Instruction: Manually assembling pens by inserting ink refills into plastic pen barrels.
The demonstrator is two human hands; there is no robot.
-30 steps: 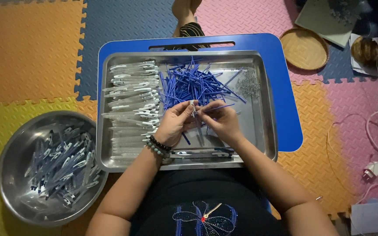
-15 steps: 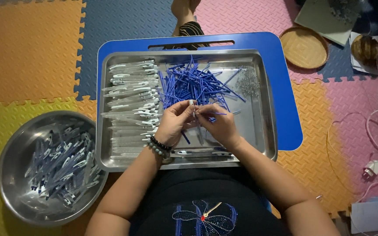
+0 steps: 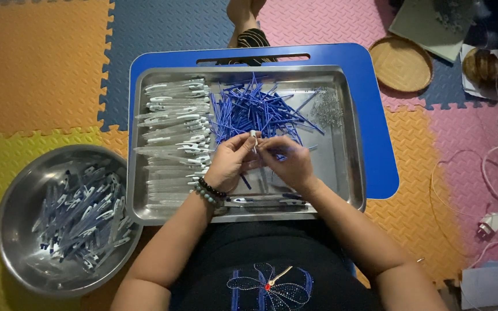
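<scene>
While both hands meet over the steel tray (image 3: 353,173), the left hand (image 3: 229,164) pinches a small white-tipped piece (image 3: 253,137) in a tight grip, and the right hand (image 3: 289,161) closes its fingertips on the same piece. Left of the tray, near the person, a round metal bowl (image 3: 12,242) holds finished blue-and-clear parts. Inside the tray, clear sleeves (image 3: 174,132) lie left; blue sticks (image 3: 260,109) pile beyond the hands.
</scene>
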